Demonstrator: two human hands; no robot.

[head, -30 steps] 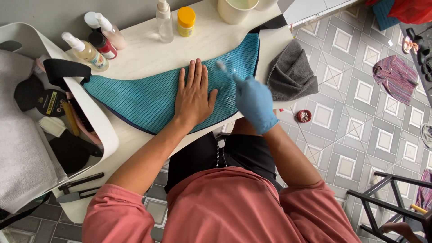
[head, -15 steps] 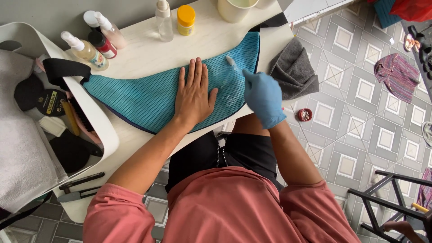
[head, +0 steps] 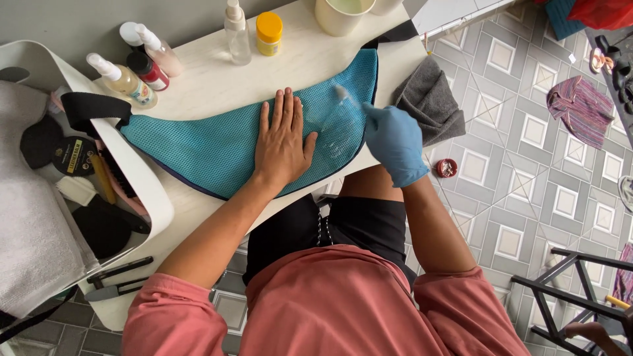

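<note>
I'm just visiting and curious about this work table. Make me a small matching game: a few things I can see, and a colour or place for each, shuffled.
Things:
1. mesh fabric
2. right hand
3. left hand
4. folded cloth

Descriptions:
A. grey, at the table's right edge
B. bare, flat on the fabric
C. teal, spread across the table
D. in a blue glove, holding a clear spray bottle

Pairs: 1-C, 2-D, 3-B, 4-A
</note>
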